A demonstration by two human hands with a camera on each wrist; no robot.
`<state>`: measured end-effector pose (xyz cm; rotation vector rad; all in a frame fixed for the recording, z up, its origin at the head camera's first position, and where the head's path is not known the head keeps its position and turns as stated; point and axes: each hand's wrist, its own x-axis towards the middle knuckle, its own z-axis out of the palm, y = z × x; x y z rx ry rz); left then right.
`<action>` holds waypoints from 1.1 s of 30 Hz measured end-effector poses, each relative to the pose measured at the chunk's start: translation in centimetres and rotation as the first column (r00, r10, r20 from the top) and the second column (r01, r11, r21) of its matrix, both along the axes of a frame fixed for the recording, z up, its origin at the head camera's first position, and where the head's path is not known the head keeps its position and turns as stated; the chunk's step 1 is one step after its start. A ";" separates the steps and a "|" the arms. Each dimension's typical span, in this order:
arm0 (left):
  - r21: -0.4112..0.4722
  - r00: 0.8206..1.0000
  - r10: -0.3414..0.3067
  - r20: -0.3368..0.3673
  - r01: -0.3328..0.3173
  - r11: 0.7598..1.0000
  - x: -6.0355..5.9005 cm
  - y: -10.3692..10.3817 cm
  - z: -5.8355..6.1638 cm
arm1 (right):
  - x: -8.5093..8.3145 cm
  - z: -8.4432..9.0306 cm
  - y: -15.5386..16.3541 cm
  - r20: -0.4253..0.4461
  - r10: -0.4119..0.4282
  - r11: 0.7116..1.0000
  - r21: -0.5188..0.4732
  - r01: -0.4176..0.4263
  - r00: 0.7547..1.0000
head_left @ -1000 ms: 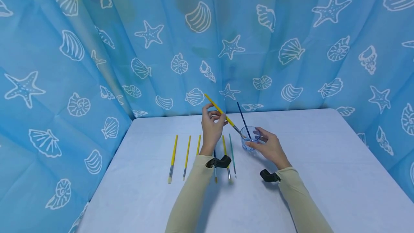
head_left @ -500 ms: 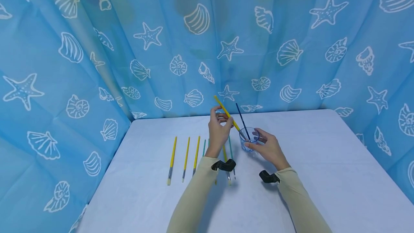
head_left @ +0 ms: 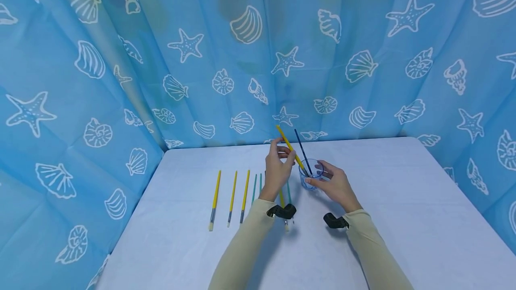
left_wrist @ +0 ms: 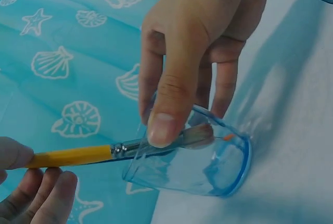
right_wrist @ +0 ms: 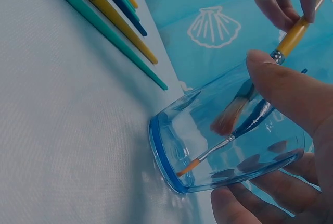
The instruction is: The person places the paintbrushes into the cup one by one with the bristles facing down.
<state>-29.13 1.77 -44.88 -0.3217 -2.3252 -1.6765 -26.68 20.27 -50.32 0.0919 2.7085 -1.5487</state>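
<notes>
My left hand (head_left: 284, 153) pinches a yellow-handled paintbrush (head_left: 288, 146) and holds it slanted, bristles (left_wrist: 200, 136) down inside a clear blue plastic cup (head_left: 311, 176). My right hand (head_left: 330, 181) grips that cup on the white table (head_left: 403, 200), thumb (right_wrist: 291, 94) on one side and fingers on the other. A thin dark blue brush (head_left: 301, 147) also leans in the cup (right_wrist: 229, 146), with its orange tip (right_wrist: 187, 168) near the bottom. In the left wrist view the yellow handle (left_wrist: 73, 156) runs from my left fingers (left_wrist: 36, 193) to the cup (left_wrist: 197, 166).
Several more brushes lie side by side on the table left of my left arm: three yellow ones (head_left: 232, 197) and teal ones (head_left: 254, 187), some hidden under my wrist. A blue curtain with shells and starfish (head_left: 250, 57) closes the back and sides.
My left hand moved right toward the cup and tipped the yellow brush steeper, so its bristles went from the rim down into the cup. My right hand stayed on the cup.
</notes>
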 end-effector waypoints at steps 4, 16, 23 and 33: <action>-0.018 1.000 -0.014 0.003 0.014 1.000 0.2 0.0 0.0 | 0.0 0.1 0.0 0.004 -0.004 1.000 -0.003 0.004 1.000; -0.004 1.000 -0.023 0.017 0.023 1.000 0.4 0.1 -0.2 | -0.1 -0.1 -0.1 0.003 0.006 1.000 -0.020 -0.005 1.000; 0.026 1.000 0.015 -0.006 -0.015 1.000 0.4 -0.3 -0.1 | -0.2 -0.1 0.0 -0.005 0.005 1.000 -0.017 -0.005 1.000; 0.041 0.999 0.035 0.004 -0.035 0.999 0.1 -1.4 -0.6 | -0.1 -0.3 0.0 0.001 0.002 1.000 0.005 -0.002 1.000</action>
